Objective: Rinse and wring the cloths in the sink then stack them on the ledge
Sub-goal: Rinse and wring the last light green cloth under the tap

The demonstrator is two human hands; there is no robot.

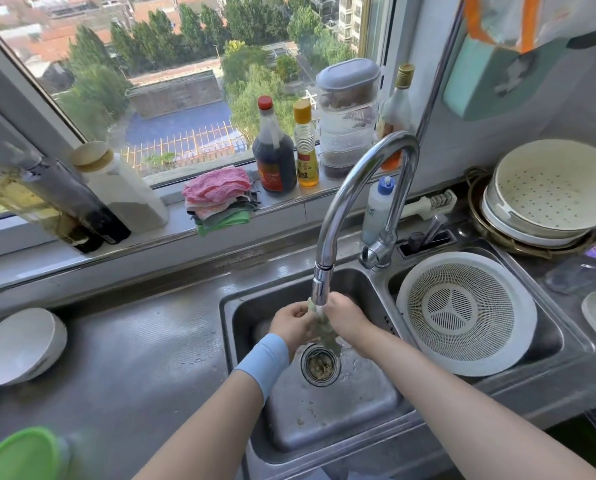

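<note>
My left hand and my right hand both grip a greenish wet cloth over the steel sink, right under the faucet spout with water running onto it. The cloth's lower end hangs toward the drain strainer. A stack of folded cloths, pink on top and green at the bottom, lies on the window ledge behind the sink.
Bottles and a stacked clear container stand on the ledge right of the stack. A white colander fills the right basin. A white bowl sits on the left counter, and stacked strainers at the far right.
</note>
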